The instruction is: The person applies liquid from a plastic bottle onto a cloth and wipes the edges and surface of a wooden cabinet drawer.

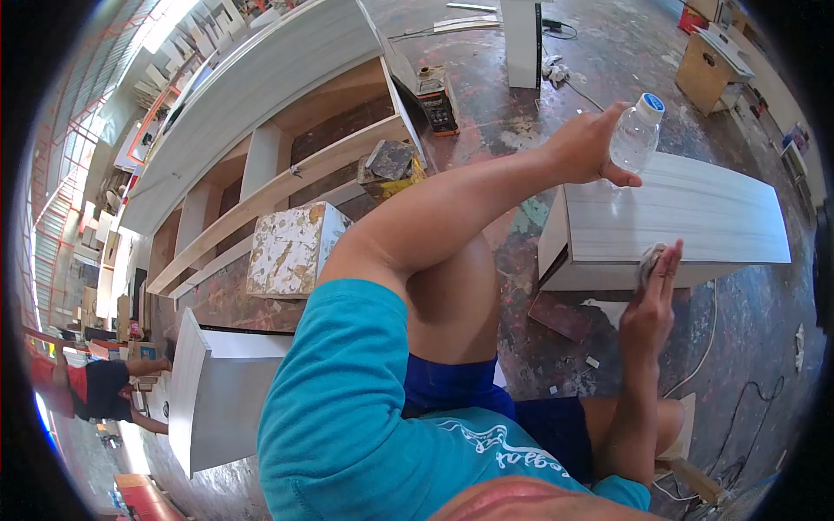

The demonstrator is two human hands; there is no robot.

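Note:
My left hand (599,146) is wrapped round a clear plastic bottle (632,146) with a blue cap, holding it over the far part of a pale wood-grain box (695,208). The bottle leans slightly, and its cap looks closed. Against the near edge of that box, my right hand (651,308) presses a crumpled whitish cloth (649,260) under its fingers. Those fingers are extended upward and lie together. The box rests low on the floor, its long pale face turned upward.
A large open-backed cabinet frame (261,161) lies at the left, beside a paint-spattered block (291,252) and a dark tin (437,100). Another white panel unit (221,391) stands lower left, near another person (109,386). Cables (751,425) trail across the stained floor at right.

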